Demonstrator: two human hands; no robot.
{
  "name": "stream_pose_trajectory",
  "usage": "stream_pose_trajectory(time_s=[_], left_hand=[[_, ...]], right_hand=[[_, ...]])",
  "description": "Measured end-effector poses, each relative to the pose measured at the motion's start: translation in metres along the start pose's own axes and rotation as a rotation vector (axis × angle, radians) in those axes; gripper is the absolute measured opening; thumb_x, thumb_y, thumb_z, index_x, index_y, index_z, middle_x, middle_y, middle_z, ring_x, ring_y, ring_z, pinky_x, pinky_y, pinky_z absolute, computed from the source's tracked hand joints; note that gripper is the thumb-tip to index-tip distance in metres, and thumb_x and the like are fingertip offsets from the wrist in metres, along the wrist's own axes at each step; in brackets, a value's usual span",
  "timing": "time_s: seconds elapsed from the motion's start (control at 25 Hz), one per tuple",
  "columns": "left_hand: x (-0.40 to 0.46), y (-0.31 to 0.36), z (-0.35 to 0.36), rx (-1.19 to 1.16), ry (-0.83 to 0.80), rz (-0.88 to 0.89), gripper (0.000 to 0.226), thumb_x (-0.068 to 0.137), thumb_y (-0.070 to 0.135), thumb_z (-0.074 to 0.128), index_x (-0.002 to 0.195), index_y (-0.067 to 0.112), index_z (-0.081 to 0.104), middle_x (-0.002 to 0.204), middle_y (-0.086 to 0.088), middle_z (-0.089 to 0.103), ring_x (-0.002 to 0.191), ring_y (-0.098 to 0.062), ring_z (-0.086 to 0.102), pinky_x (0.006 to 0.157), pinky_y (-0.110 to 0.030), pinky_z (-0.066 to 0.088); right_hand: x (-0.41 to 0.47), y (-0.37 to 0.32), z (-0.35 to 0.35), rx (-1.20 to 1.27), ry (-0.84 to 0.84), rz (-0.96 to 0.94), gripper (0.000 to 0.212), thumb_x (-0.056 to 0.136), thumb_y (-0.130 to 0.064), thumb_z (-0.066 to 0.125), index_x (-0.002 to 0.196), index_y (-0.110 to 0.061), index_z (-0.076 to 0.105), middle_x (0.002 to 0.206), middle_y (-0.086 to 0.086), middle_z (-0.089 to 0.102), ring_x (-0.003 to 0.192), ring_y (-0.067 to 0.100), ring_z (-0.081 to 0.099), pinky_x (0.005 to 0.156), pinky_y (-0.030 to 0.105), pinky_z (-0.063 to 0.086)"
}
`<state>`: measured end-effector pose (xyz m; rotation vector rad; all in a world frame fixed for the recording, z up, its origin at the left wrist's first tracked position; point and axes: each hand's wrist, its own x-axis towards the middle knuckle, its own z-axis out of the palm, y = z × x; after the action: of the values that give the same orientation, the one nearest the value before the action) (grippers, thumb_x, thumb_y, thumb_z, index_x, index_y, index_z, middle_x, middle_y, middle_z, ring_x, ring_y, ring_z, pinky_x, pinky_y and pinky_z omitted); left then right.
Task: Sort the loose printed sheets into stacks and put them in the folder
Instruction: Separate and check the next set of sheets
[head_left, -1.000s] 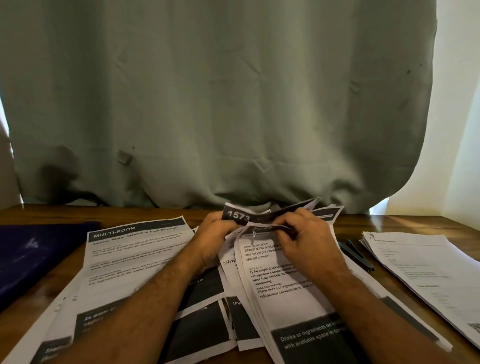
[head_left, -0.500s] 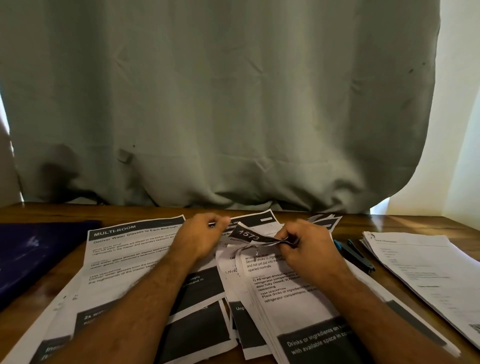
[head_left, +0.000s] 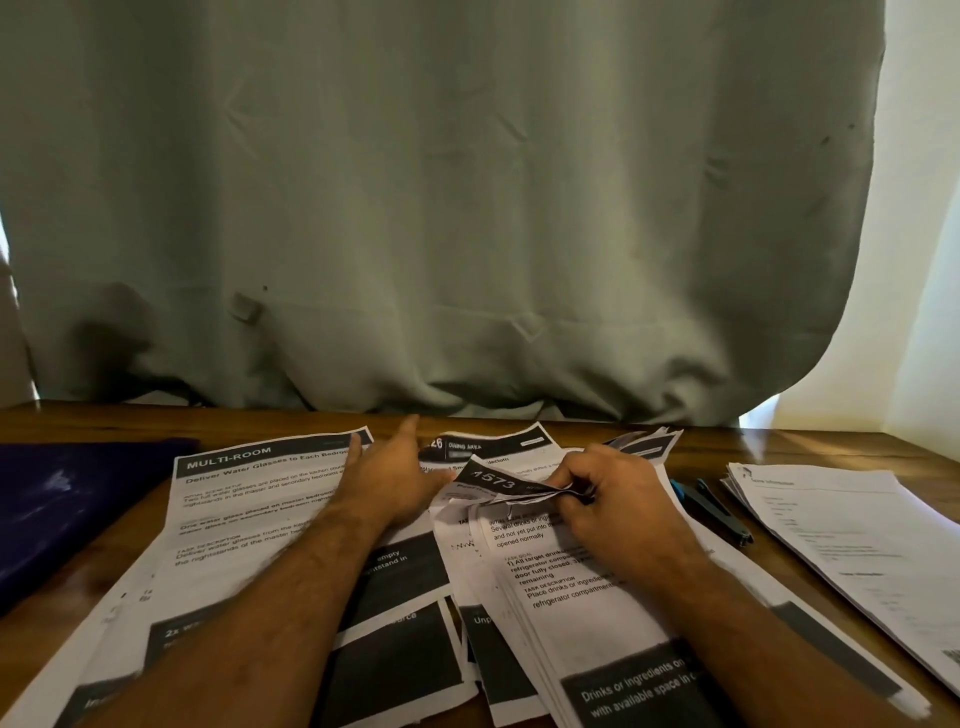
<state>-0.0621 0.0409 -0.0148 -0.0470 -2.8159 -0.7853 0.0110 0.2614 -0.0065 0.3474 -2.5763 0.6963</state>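
Note:
Loose printed sheets cover the wooden table in front of me. My right hand (head_left: 613, 499) pinches the curled-up top edges of several sheets of the middle pile (head_left: 587, 613), the top one marked 1573 (head_left: 491, 480). My left hand (head_left: 395, 478) lies open with straight fingers, on the papers between the "MULTI-ROOM" sheet (head_left: 249, 509) and a "DINING AREA" sheet (head_left: 493, 444). A dark blue folder (head_left: 67, 493) lies flat at the far left. A separate stack of white sheets (head_left: 852, 545) sits at the right.
A dark pen-like tool with a blue part (head_left: 711, 512) lies between the middle pile and the right stack. A grey-green curtain (head_left: 441, 208) hangs right behind the table's far edge. Bare wood (head_left: 810, 447) shows at the back right.
My left hand has let go of the curled sheet edges, opened and slid left onto the papers. The lifted sheets have dropped lower in my right hand, uncovering the "DINING AREA" sheet.

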Motion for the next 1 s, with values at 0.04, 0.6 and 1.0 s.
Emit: stream_pose_trajectory(time_s=[0.04,0.6,1.0], left_hand=[[-0.003,0.003,-0.001,-0.194,0.053,-0.001,0.077,0.092,0.032,0.069,0.156,0.025,0.025,0.138,-0.004,0.061,0.13,-0.023,0.054,0.114,-0.049,0.038],[-0.023,0.013,-0.015,-0.88,-0.33,0.2,0.045,0.089,0.052,0.061,0.091,0.011,0.079,0.101,-0.005,0.078,0.096,-0.013,0.073,0.081,-0.024,0.049],[0.006,0.009,0.009,-0.076,-0.21,0.099,0.047,0.097,0.031,0.063,0.142,0.035,0.05,0.149,0.004,0.052,0.143,-0.02,0.038,0.124,-0.055,-0.003]], right_hand=[[0.0,0.0,0.0,0.001,0.01,-0.006,0.022,0.088,-0.022,0.07,0.082,-0.04,0.06,0.091,-0.022,0.052,0.085,-0.005,0.05,0.065,0.004,0.034],[-0.001,0.001,0.0,0.048,0.027,0.01,0.022,0.089,-0.021,0.068,0.102,-0.039,0.065,0.108,-0.017,0.057,0.096,0.0,0.053,0.083,0.011,0.044],[0.001,0.003,0.003,0.051,-0.015,0.021,0.018,0.088,-0.024,0.07,0.09,-0.041,0.065,0.103,-0.018,0.053,0.094,0.002,0.054,0.082,0.011,0.046]])
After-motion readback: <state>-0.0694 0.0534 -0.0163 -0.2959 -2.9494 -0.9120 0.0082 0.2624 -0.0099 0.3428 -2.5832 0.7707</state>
